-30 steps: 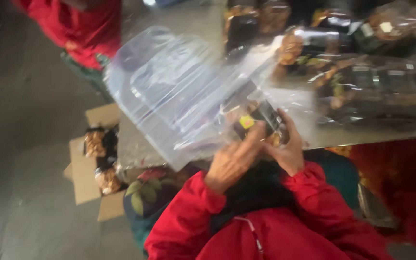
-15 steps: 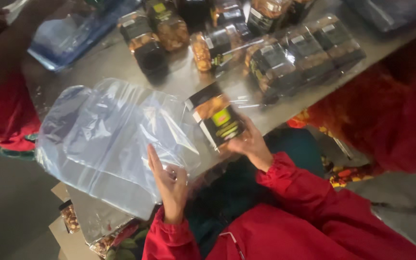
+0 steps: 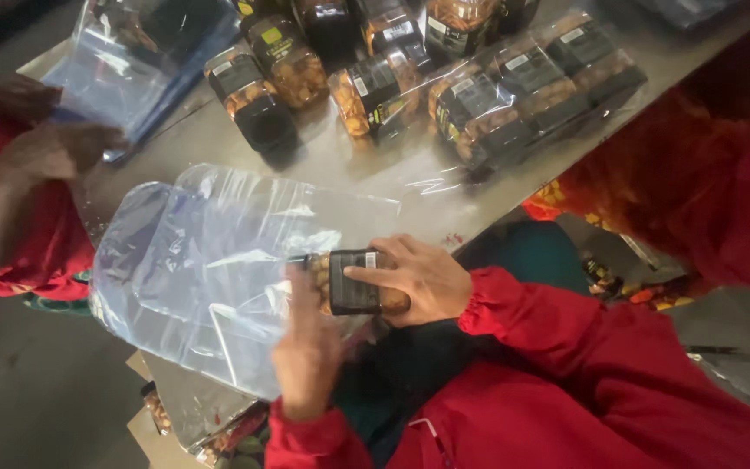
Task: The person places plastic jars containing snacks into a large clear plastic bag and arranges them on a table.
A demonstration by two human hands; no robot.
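Mid-bagging: jar of nuts clasped sideways in right hand at clear plastic bag mouth, left hand fingers pinching the film; wider opening needed next.

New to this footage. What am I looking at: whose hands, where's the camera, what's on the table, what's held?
There is no machine here, only a person in a red jacket working with bare hands. The single picture comes from a camera worn on that person's head, looking down.

The right hand grips a small clear plastic jar with a dark label, filled with brown nuts, lying on its side. The left hand, blurred, is at the mouth of a large clear plastic bag, right beside the jar.

On the grey table lie more jars of the same kind, some bundled in clear wrap. At the left edge, another person's hand touches a stack of clear bags.
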